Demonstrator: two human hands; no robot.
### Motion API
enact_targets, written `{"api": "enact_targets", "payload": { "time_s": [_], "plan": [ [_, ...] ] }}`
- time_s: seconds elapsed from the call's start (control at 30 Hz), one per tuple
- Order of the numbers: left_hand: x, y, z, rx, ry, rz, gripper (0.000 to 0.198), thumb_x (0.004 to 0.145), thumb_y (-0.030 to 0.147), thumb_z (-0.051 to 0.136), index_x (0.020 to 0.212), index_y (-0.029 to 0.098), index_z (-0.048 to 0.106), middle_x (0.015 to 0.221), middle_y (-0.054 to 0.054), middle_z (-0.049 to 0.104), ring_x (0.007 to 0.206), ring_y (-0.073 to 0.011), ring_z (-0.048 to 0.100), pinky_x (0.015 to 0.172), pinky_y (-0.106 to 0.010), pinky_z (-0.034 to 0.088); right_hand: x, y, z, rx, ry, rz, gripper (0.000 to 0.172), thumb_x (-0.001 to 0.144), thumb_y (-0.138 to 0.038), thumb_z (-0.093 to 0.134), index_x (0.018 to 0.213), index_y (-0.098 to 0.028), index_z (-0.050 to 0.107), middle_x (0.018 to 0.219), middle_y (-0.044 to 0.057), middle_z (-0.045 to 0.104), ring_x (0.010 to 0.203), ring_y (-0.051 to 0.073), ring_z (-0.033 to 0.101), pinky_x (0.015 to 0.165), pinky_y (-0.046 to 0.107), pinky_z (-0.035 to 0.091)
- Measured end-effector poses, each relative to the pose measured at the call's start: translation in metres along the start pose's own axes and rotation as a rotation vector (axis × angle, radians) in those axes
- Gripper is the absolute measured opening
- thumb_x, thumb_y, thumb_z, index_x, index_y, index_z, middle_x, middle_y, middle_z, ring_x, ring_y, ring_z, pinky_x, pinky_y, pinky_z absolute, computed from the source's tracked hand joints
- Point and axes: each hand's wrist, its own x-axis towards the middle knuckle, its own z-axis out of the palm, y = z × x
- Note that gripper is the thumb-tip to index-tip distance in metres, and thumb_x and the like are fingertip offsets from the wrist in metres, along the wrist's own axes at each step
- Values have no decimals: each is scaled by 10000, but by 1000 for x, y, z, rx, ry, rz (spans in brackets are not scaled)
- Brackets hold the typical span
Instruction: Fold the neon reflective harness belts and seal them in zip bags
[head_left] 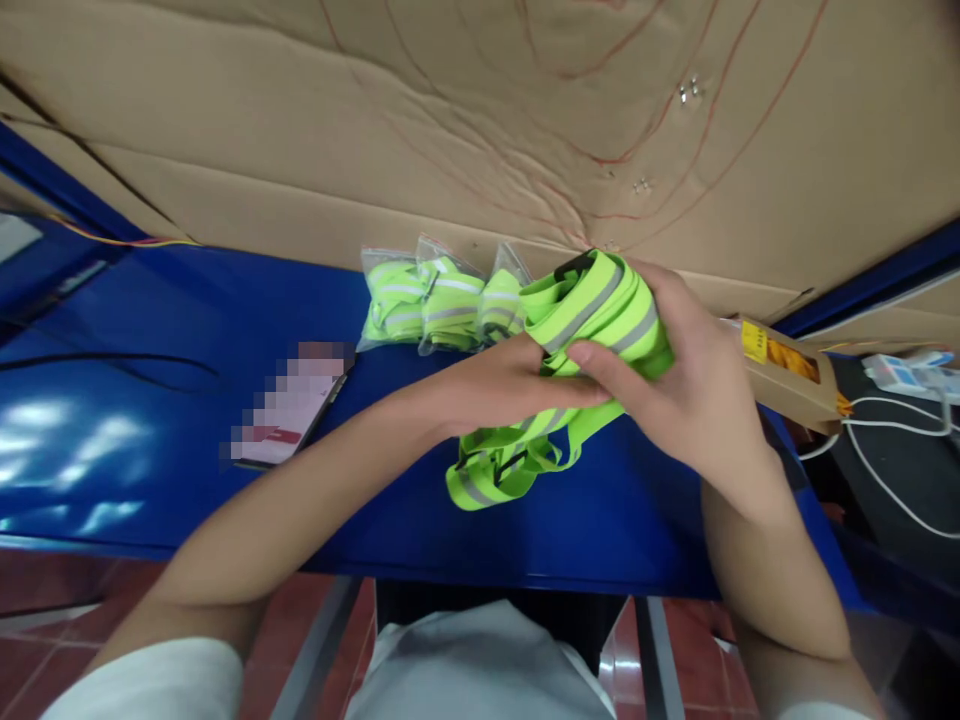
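Note:
A bundle of neon yellow-green straps with grey reflective stripes point(589, 310) is held above the blue table, right of the middle. My right hand point(682, 370) wraps round its right side, with the thumb pressed across the front. My left hand point(517, 385) grips the bundle from the left and below; some of its fingers are hidden behind the straps. Loose strap loops with black buckles point(495, 470) hang under my left hand. Just behind, three clear zip bags with similar folded straps point(397, 305) stand in a row against the cardboard.
A phone with a blurred screen point(292, 405) lies on the blue table point(187, 340) at the left, near black cables. Brown cardboard point(300, 120) forms the back wall. At the right are an open cardboard box with orange contents point(795, 375) and white cables point(892, 480).

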Motion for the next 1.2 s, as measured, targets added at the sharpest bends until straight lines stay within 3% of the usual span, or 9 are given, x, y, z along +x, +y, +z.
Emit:
{"api": "enact_targets", "payload": {
  "time_s": [0.07,0.17,0.33,0.47,0.57,0.67,0.87,1.03,1.2],
  "plan": [
    [1,-1,-1,5,-75,11,279,772,225,841,1037,231,756,1041,-13,788,1133,-275,724,946,-370,605,1,6,1,46,12,91,487,925,-482,731,1343,-255,629,1220,69,700,1059,291,686,927,435,590],
    [5,-6,-5,-30,-147,-43,323,730,235,880,1028,231,755,974,-15,786,941,-244,757,791,-329,613,2,13,1,97,5,164,416,902,-519,751,1209,-248,677,1057,37,699,867,226,655,747,355,566],
    [9,-17,-9,-21,-145,-118,343,684,250,913,987,223,753,967,-38,791,864,-242,762,726,-321,608,3,15,2,122,9,140,395,939,-493,715,1220,-223,651,1086,50,685,921,235,646,806,365,538],
    [11,-21,-13,50,-306,-186,318,702,285,901,978,213,760,954,-43,795,854,-227,764,753,-312,614,3,16,0,142,-41,167,425,940,-522,705,1238,-224,662,1144,61,694,990,261,662,843,379,539],
    [12,-19,-17,139,-377,-116,249,731,294,869,936,196,770,898,-35,790,811,-212,752,720,-288,598,5,17,-6,126,-47,189,420,929,-546,711,1218,-243,688,1131,57,712,1016,268,672,849,374,545],
    [12,-16,-21,259,-314,-30,191,769,299,839,915,193,778,874,-22,792,791,-204,743,687,-271,571,6,20,-7,162,-36,232,411,905,-562,735,1172,-250,710,1079,48,726,963,252,682,822,371,554],
    [11,-13,-24,252,-323,141,181,770,274,849,900,185,759,931,-32,799,895,-226,750,812,-309,593,11,33,19,581,-195,482,451,960,-667,582,1101,-250,680,985,36,725,843,195,682,691,307,558],
    [13,-20,-22,107,-297,75,192,827,318,803,978,207,763,965,-59,809,875,-259,773,790,-368,627,11,34,14,306,-53,260,369,974,-575,629,1127,-243,679,1077,52,727,920,201,680,803,327,549],
    [15,-24,-20,40,-259,62,180,797,291,807,947,194,790,931,-71,798,848,-264,760,749,-367,620,2,14,-1,56,-288,124,494,973,-591,619,1361,-286,646,1309,77,714,1217,338,667,993,468,534]
  ]
}}
